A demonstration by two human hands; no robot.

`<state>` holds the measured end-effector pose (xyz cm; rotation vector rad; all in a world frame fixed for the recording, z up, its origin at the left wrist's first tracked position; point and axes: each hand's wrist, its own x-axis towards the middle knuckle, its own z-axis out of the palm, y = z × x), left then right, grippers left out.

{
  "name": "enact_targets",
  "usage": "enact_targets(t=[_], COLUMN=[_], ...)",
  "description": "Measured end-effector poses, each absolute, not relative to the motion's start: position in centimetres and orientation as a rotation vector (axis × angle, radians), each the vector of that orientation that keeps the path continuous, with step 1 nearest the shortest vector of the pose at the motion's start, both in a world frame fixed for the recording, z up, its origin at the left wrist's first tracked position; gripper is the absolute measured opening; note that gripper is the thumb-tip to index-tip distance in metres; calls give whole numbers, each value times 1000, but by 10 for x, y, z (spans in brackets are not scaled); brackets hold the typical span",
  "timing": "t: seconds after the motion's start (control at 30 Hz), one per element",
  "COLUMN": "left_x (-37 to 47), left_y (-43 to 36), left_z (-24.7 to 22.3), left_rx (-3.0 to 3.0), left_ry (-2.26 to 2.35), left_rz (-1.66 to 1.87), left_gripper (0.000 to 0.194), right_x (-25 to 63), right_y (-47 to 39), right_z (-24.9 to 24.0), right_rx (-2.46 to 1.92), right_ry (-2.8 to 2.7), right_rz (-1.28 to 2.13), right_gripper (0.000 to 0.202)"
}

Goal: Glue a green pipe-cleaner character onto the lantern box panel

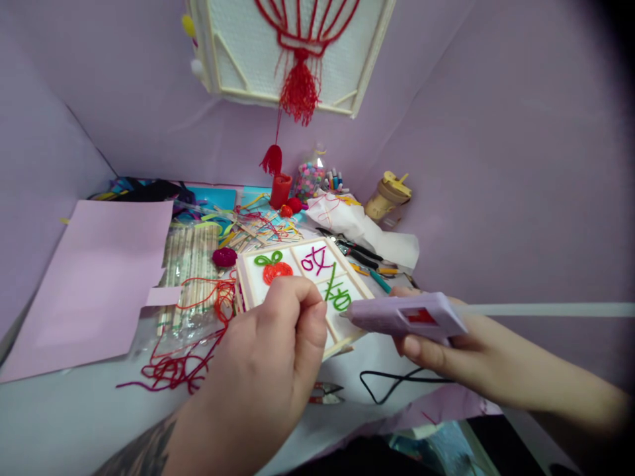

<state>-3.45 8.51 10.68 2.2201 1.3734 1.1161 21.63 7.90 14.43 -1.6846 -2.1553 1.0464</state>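
Note:
A white panel framed and divided by pale wooden strips (261, 253) lies in the middle of the table. It bears a red fruit shape with green leaves (276, 272), purple characters (317, 260) and green characters (340, 296). Over its near left part, my left hand (280, 357) is closed in a pinch; what it holds, if anything, is hidden. My right hand (436, 350) is wrapped round a light purple glue gun (401, 316), whose tip points left at the panel, close to the green characters.
Tangled red yarn (178, 370), bundled sticks (191, 264) and a pink sheet (94, 284) lie left. Behind the panel are pliers (354, 250), white cloth (367, 231) and a cup (387, 197). Small scissors (327, 393) and a black cord (381, 390) are near the front.

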Motion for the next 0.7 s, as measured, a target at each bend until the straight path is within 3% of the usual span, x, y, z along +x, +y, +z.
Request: enact_targets(t=[0.7], left_x=[-33], left_y=[89], left_z=[105], left_rx=[2193], left_ry=[1348], left_rz=[1138], left_gripper=[8], right_x=[216], right_y=[79], right_z=[144], right_rx=[-1663], right_ry=[-2154], right_rz=[1072], right_gripper=[30])
